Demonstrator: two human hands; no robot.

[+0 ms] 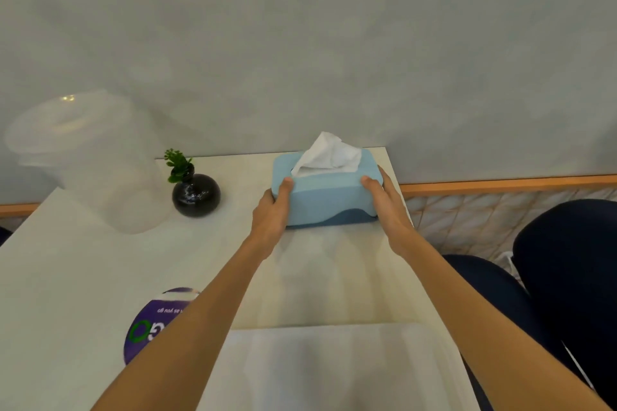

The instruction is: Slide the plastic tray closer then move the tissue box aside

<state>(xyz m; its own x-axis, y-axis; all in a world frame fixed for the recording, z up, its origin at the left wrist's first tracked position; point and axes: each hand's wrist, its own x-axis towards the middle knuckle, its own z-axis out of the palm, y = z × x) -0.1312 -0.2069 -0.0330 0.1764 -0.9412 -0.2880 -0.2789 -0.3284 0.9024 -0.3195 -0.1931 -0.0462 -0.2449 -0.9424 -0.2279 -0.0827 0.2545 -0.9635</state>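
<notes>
Both arms reach forward — left hand (271,210) and right hand (389,207) clasped inward, thumbs on top.

Your bare arms and hands

You wore no sleeves over either forearm, and your left hand (272,210) and right hand (389,207) carried no gloves, rings or watch; dark navy clothing covered your legs (567,277).

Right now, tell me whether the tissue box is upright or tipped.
Upright. The tissue box sits flat on the table, a tissue sticking up from its top slot, held at each end.
</notes>
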